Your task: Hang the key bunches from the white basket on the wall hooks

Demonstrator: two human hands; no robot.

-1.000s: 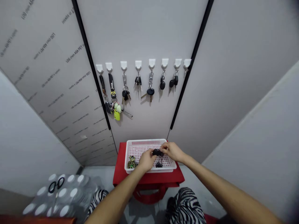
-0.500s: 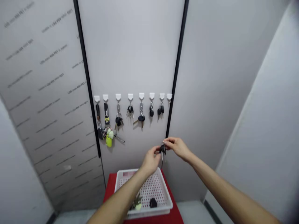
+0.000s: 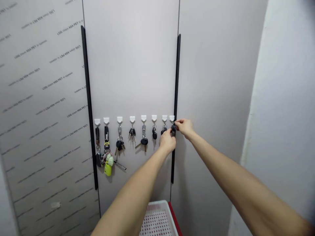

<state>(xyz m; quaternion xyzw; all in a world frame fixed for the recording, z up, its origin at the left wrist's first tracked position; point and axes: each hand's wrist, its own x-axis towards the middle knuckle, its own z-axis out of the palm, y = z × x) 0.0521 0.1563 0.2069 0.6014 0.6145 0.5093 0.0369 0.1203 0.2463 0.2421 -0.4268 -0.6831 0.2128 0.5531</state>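
A small bunch of black-headed keys (image 3: 174,128) is at the rightmost white hook (image 3: 171,118). My right hand (image 3: 185,127) pinches its ring from the right, thumb and finger closed just beside the hook. From the left, my left hand (image 3: 167,141) has its fingers closed against the keys and partly hides them. Whether the ring has passed over the hook cannot be made out. Behind my left fingertips, another bunch with black heads (image 3: 163,130) hangs from the neighbouring hook (image 3: 164,118).
Several more key bunches hang leftward along the row, including one on a black lanyard (image 3: 106,136) with a yellow-green fob (image 3: 107,169). Long black handles (image 3: 177,78) edge the panel. Below, a white perforated basket (image 3: 163,204) stands on a red surface (image 3: 175,219).
Both hands have risen with the bunch of keys from above the basket to the rightmost hook. The view has tilted upward, so less of the basket shows.
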